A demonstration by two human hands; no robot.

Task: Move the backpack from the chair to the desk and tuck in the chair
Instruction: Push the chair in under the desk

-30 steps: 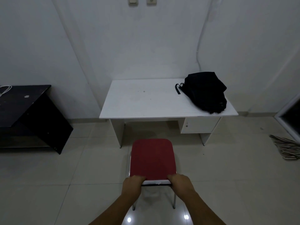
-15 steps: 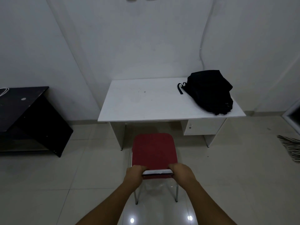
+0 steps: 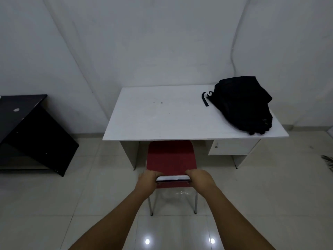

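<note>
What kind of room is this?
Probably a plain study or office room: a white desk against a bare wall, a red chair and a black backpack on the desk.

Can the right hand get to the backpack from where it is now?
Probably not right away. The right hand is shut on the chair back, as is the left hand, and the backpack sits at the desk's far right. The desktop between is bare, so letting go and leaning in should do.

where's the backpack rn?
In the head view the backpack lies on the right end of the white desk, near its front right corner, away from the chair.
</note>
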